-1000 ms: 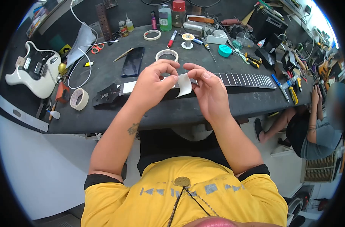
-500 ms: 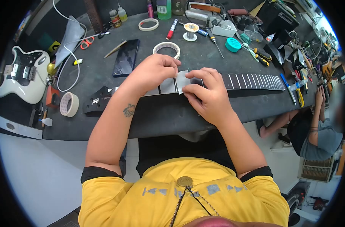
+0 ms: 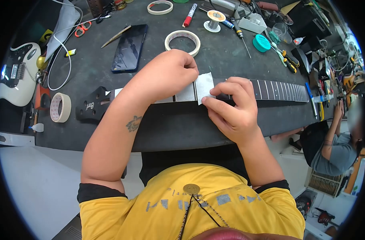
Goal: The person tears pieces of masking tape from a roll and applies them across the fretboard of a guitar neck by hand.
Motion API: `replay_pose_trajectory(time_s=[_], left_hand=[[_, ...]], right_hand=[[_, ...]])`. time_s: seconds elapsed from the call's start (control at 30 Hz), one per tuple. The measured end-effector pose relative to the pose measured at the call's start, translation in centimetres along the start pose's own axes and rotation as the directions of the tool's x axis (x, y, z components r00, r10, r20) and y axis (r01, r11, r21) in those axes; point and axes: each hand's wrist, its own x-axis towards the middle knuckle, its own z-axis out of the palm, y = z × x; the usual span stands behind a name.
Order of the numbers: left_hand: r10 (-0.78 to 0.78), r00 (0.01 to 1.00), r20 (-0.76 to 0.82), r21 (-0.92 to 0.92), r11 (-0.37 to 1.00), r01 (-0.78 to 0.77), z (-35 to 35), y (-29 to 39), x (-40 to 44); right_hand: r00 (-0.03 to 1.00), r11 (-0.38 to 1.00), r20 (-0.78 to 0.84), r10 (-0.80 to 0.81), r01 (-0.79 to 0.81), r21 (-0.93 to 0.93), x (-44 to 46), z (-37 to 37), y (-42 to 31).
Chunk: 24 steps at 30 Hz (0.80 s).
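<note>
A guitar neck (image 3: 280, 90) lies across the bench, its black headstock (image 3: 90, 107) at the left. Pale strips of masking tape cover the fretboard between several frets near the headstock. My left hand (image 3: 172, 74) is closed above the fretboard, fingertips curled at the upper left edge of one tape piece (image 3: 205, 85); what it pinches is hidden. My right hand (image 3: 236, 108) has its fingers bent, with a fingertip on the lower right edge of that same piece. Just beyond my left hand lies a roll of masking tape (image 3: 196, 42).
Behind the neck are a phone (image 3: 129, 49), a red marker (image 3: 189, 16), a solder spool (image 3: 213, 25), a screwdriver (image 3: 241, 35) and a teal tin (image 3: 261, 43). Another tape roll (image 3: 60, 108) and a white guitar body (image 3: 20, 76) are left. A person (image 3: 336, 146) sits at right.
The view has shifted closer to the bench. My right hand's fingers have drawn slightly away from my left hand, exposing more of the tape piece. My left hand stays curled at its edge.
</note>
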Motion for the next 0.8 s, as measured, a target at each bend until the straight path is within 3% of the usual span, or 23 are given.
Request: replay_pose_trajectory(time_s=[0.8], left_hand=[[0.006,1.000,-0.004,0.053,0.999,-0.006,0.09,-0.60,0.31]], right_hand=[[0.999,0.999,0.002,-0.033,0.033,0.036,0.29,0.36,0.28]])
